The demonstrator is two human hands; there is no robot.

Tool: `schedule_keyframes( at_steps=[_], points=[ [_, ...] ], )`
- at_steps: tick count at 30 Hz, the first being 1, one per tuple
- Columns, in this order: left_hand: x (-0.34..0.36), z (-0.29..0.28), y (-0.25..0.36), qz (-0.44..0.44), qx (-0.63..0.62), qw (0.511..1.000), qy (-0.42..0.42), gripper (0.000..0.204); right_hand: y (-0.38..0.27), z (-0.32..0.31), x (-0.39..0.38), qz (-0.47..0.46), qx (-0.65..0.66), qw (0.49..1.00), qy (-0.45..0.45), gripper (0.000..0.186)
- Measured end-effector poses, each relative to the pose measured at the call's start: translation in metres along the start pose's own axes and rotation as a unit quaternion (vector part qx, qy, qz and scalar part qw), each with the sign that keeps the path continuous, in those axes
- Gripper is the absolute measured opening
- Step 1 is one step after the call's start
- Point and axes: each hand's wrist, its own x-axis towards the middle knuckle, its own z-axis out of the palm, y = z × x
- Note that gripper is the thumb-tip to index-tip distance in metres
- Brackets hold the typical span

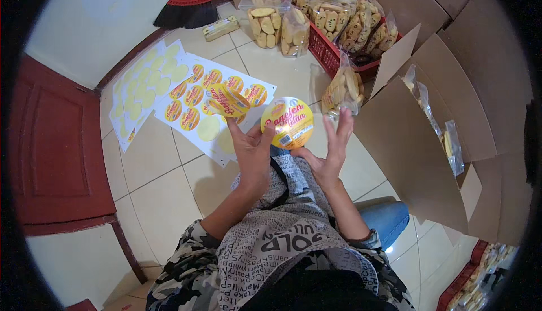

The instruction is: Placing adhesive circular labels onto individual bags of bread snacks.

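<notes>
My left hand pinches a round yellow-and-white label sticker at its left edge. A second, orange-yellow sticker sits tilted at the fingertips of the same hand. Close by on the right, my right hand has its fingers spread, with the thumb at the lower edge of the round sticker; whether it touches is hard to tell. Beneath my left hand, a white sheet of round orange stickers lies on the tiles, with a few pale bare circles. Just beyond my right fingers, a clear bag of biscuits stands on the floor.
Backing sheets with pale yellow circles lie at the left. A red crate full of bagged biscuits stands at the far right, with more bags beside it. An open cardboard box is at my right, and a broom leans behind.
</notes>
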Motion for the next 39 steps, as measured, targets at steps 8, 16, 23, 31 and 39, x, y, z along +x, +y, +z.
schedule_keyframes(
  at_steps=[8,16,23,31,39],
  points=[
    [0.006,0.005,0.001,0.057,0.126,0.989,-0.051,0.087,0.011,-0.01,0.016,0.199,0.147,0.969,-0.018,0.026],
    [0.077,0.026,-0.038,0.2,0.256,0.946,-0.019,0.087,0.008,-0.042,0.015,0.18,0.065,0.975,0.114,0.007],
    [0.239,0.08,-0.124,0.12,0.295,0.946,0.059,0.111,0.02,-0.063,-0.016,0.199,0.036,0.969,0.143,0.009],
    [0.31,0.139,-0.149,0.04,0.14,0.96,0.237,0.116,0.021,-0.066,-0.06,0.318,0.055,0.945,0.05,0.013],
    [0.28,0.089,-0.126,0.307,0.073,0.943,0.106,0.092,0.028,-0.068,-0.057,0.319,0.072,0.944,0.048,0.011]
  ],
)
